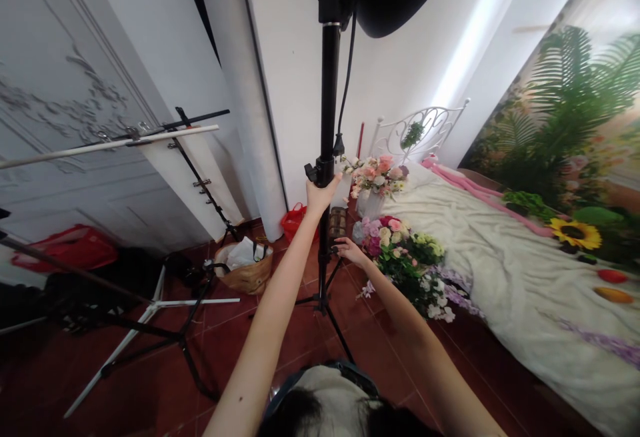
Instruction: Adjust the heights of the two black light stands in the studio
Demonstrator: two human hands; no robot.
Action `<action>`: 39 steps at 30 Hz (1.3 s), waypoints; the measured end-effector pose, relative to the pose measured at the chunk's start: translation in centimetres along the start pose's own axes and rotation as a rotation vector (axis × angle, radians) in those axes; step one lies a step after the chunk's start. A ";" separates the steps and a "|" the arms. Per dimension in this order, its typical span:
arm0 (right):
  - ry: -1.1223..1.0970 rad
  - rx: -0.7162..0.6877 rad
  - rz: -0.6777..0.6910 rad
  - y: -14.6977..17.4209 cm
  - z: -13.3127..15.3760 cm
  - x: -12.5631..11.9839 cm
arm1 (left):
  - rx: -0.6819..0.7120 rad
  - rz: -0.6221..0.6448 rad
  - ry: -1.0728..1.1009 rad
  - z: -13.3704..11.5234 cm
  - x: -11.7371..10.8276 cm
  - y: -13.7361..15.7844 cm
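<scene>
Light stand [330, 90] upright, legs [340, 334] spread; left hand [320, 198] grasps its collar [326, 172]; right hand [353, 252] beside lower pole, grip unclear; adjustment seems unfinished.

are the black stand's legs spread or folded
Spread: the legs of the black stand angle outward in different directions over the red tiled floor.

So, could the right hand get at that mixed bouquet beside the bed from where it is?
Probably yes: the right hand is at the light stand, with the bouquet just to its right and nothing visible between them, though depth is hard to judge.
</scene>
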State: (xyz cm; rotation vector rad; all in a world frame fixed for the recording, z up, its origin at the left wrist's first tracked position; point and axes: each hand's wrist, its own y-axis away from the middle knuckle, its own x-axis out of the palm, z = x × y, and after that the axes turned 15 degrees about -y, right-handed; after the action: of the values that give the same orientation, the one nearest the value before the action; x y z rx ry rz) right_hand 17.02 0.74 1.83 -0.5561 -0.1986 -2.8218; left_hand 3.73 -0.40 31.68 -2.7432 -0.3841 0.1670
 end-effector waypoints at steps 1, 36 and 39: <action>0.004 0.002 0.008 -0.2 0.1 -0.1 | -0.004 0.002 0.002 0.0 0.0 0.0; 0.116 -0.209 -0.226 0.3 -3.8 2.7 | -0.028 -0.027 0.001 -0.1 0.2 -0.5; 0.042 -0.296 -0.287 0.7 -4.7 3.2 | -0.025 -0.016 -0.005 0.3 0.2 -0.6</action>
State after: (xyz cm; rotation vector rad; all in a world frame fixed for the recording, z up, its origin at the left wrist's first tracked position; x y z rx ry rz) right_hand 12.67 -1.48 -1.16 -0.5669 0.1649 -3.1644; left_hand 3.72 0.25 31.60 -2.7646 -0.4117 0.1663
